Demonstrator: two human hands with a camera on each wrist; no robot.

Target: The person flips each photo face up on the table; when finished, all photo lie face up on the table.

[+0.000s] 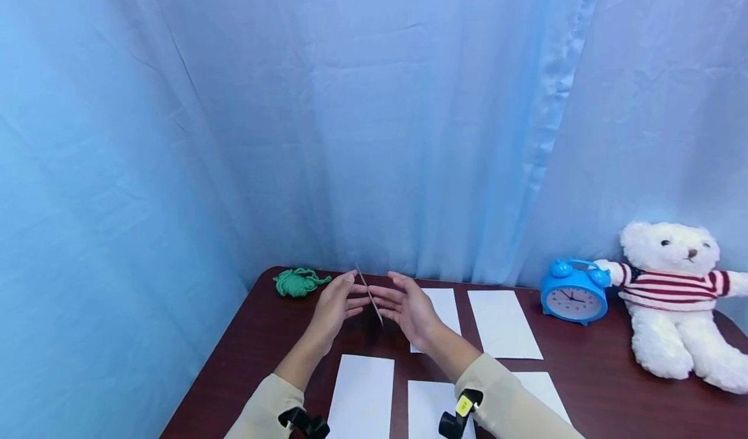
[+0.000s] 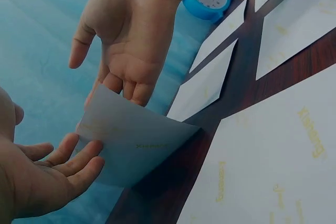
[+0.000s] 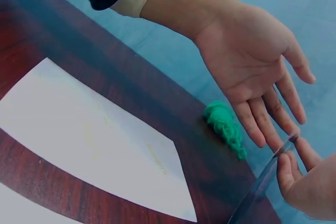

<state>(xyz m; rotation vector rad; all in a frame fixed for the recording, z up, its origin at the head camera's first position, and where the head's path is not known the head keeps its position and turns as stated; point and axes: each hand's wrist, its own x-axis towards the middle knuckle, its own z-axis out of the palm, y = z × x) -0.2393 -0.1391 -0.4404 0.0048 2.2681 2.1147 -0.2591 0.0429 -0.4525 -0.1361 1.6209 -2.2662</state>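
A thin white sheet of paper (image 2: 131, 140) with faint yellow print stands tilted between the two hands, nearly edge-on in the head view. My left hand (image 1: 332, 306) touches one face with its outstretched fingers, thumb held apart. On the other side, my right hand (image 1: 413, 309) reaches with straight fingers to the same sheet, its thumb raised off it. The right fingertips are partly hidden behind the paper in the left wrist view. Below the hands, a flat white sheet (image 1: 362, 393) lies on the dark wooden table (image 1: 234, 361).
Several more white sheets lie in rows to the right, including one at the back (image 1: 505, 322). A green yarn bundle (image 1: 297, 283) sits at the far left corner. At the right stand a blue alarm clock (image 1: 574, 293) and a white teddy bear (image 1: 672, 296). Blue curtains (image 1: 374, 134) hang behind.
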